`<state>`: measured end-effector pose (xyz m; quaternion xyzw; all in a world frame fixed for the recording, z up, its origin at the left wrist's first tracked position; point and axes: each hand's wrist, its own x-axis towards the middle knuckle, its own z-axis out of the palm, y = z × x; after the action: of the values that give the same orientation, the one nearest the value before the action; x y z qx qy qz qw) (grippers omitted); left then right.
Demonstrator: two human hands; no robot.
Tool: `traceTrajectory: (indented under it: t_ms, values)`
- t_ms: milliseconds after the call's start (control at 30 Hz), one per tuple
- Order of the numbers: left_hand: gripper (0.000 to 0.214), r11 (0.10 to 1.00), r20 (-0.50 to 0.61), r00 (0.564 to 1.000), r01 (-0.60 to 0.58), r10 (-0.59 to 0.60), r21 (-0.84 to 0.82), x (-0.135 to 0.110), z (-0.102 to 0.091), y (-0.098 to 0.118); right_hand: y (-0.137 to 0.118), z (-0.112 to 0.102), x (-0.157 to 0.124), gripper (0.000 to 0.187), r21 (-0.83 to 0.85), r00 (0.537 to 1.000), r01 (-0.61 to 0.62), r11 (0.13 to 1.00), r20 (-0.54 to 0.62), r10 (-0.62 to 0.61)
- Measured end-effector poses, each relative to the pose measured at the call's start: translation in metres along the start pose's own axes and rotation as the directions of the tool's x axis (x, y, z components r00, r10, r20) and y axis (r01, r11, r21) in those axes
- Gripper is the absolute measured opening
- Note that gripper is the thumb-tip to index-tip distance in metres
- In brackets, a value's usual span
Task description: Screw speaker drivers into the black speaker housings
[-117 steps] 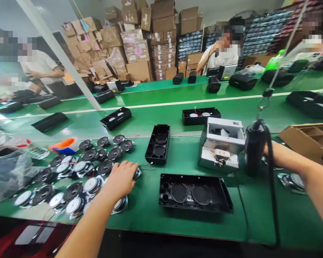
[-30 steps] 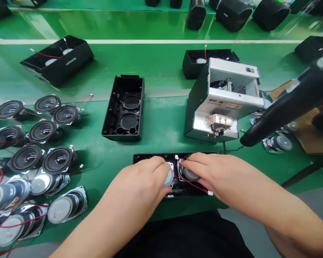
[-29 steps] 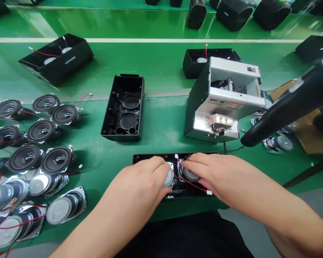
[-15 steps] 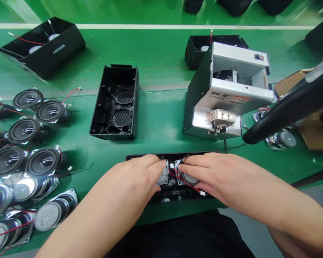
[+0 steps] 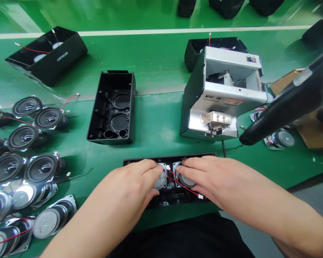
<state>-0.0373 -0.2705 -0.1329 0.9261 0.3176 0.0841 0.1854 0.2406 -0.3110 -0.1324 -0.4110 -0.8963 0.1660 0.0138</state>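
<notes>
The left hand (image 5: 136,181) curls round a speaker driver (image 5: 160,180), the right hand (image 5: 208,175) round a second driver (image 5: 186,181), both inside the open black speaker enclosure (image 5: 174,198) at six o'clock.

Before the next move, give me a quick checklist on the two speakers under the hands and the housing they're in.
1. Left hand on left speaker: ok, holding it.
2. Right hand on right speaker: ok, holding it.
3. Both speakers inside near housing: ok.
4. Both seated flush: cannot tell, the hands hide much of them.
5. Red wire clear of right speaker: not ok, crosses it in this view.
</notes>
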Motion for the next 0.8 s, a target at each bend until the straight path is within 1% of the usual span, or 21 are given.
traceTrajectory:
  t_ms: [100, 167, 267, 367, 467, 633, 800]
  values:
    - [0.038, 1.0, -0.002, 1.0, 0.001, -0.001, 0.009, 0.0, 0.001, 0.0, 0.0, 0.0, 0.001, 0.053, 0.008, 0.999, -0.012, 1.0, 0.032, 0.012]
    - [0.041, 1.0, 0.007, 1.0, 0.01, -0.01, 0.019, 0.0, 0.001, 0.0, 0.001, 0.001, 0.001, 0.057, -0.009, 0.999, -0.018, 1.0, 0.042, 0.019]
    - [0.046, 0.999, 0.033, 0.999, 0.037, -0.038, 0.015, 0.0, 0.0, 0.001, 0.001, 0.004, -0.001, 0.065, -0.034, 1.0, -0.005, 0.999, 0.031, 0.006]
    - [0.046, 0.997, 0.073, 0.995, 0.073, -0.073, 0.005, -0.001, -0.001, 0.001, 0.001, 0.008, -0.003, 0.067, -0.056, 1.0, 0.01, 0.998, 0.005, -0.01]
    - [0.045, 0.995, 0.103, 0.99, 0.098, -0.098, 0.002, -0.002, -0.001, 0.001, -0.001, 0.008, -0.003, 0.07, -0.097, 1.0, 0.031, 0.995, 0.004, -0.031]
    - [0.047, 0.995, 0.086, 0.991, 0.1, -0.1, -0.002, -0.002, 0.0, 0.001, -0.003, 0.007, 0.002, 0.066, -0.152, 0.997, 0.075, 0.986, -0.02, -0.079]
    - [0.048, 0.995, 0.085, 0.992, 0.096, -0.094, -0.025, -0.002, -0.001, -0.002, -0.008, 0.005, 0.009, 0.058, -0.164, 0.999, 0.032, 0.986, -0.023, -0.036]
